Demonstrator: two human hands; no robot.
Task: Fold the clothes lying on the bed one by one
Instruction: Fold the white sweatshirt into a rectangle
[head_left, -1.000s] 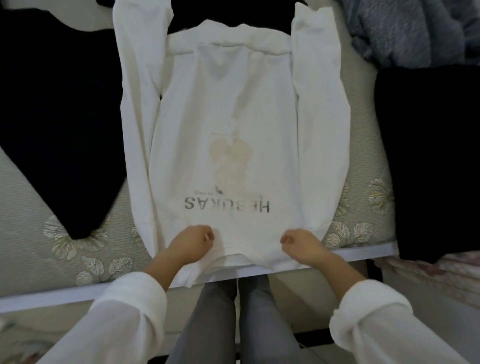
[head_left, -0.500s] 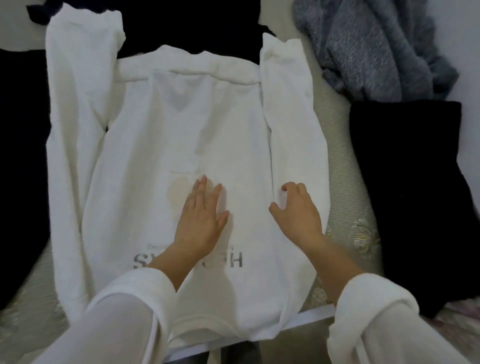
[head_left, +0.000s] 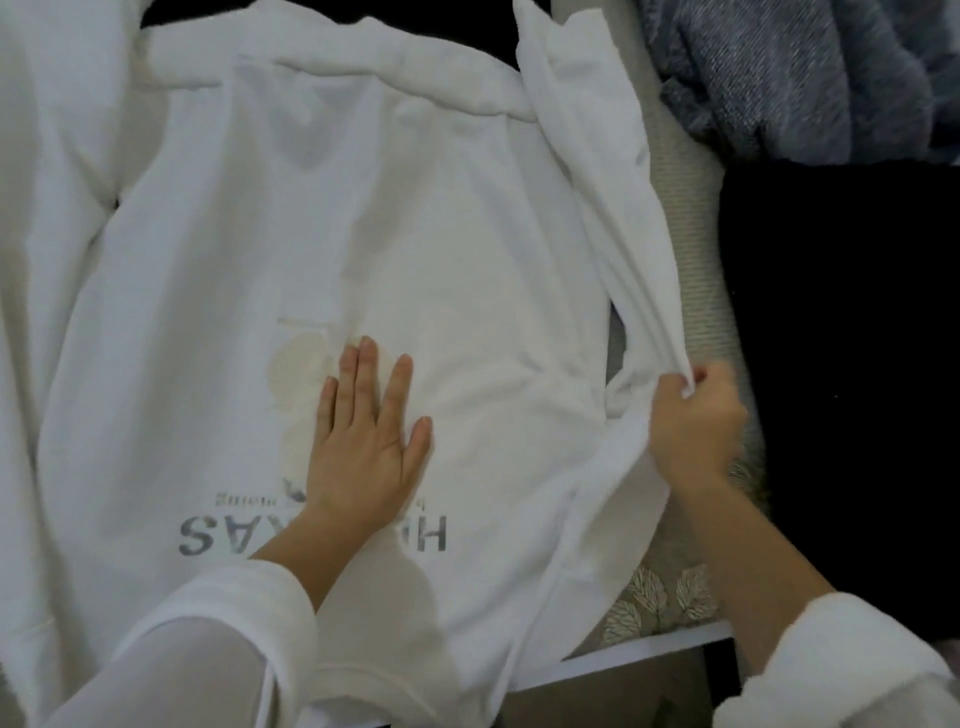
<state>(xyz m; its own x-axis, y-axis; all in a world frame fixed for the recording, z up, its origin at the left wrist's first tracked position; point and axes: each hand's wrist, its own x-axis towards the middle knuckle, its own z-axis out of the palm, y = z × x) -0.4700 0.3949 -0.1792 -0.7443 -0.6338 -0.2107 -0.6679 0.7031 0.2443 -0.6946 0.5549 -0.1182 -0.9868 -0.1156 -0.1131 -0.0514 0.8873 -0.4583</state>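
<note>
- Right grip (head_left: 696, 421) pinches the sleeve (head_left: 623, 249) edge, raised off the bed (head_left: 696, 291); half a second ago it only rested there.
- Left grip (head_left: 363, 436) flat, fingers straight, pressing the spread sweatshirt (head_left: 467, 234) as before.
- Reads as first fold starting: sleeve going inward.
- No container seen; black garment (head_left: 841, 364), grey knit (head_left: 805, 67) lie loose alongside.

white sweatshirt (head_left: 467, 249) with grey lettering, black garment (head_left: 841, 364), leaf-patterned bedspread (head_left: 660, 597)

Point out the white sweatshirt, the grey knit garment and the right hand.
white sweatshirt (head_left: 467, 234), head view, body panel.
grey knit garment (head_left: 805, 78), head view, crumpled middle.
right hand (head_left: 696, 415), head view, back of hand.
</note>
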